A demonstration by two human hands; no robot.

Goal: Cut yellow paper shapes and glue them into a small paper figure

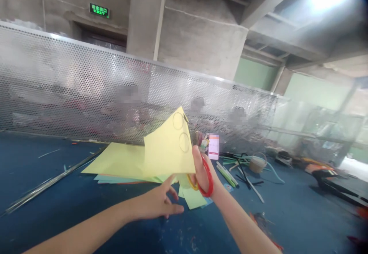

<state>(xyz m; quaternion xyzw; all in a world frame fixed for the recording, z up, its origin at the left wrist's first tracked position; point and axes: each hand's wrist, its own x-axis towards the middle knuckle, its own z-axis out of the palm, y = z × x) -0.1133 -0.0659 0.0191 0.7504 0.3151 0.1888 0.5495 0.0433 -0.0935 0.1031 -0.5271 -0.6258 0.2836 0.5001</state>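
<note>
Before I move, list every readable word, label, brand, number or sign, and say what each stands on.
"安全出口": green sign on the back wall
"EXIT": same sign, below it
Phone screen: has marks, too blurred to read.
Blue card: too small to tell whether its print is text.
Yellow sheet in the right hand: drawn circles, no words visible.

The perforated partition (pixel 86 81) is presenting as metal, glossy where light is striking it. The held sheet (pixel 168 148) is reading as paper, smooth and matt; the flat yellow sheet (pixel 117 158) is matching it. The red ring (pixel 210 181) at the right wrist is showing a glossy, plastic-like surface. The counter (pixel 123 235) is appearing smooth, faintly glossy. The wall (pixel 198 31) is looking rough and matt, concrete-like.
</note>
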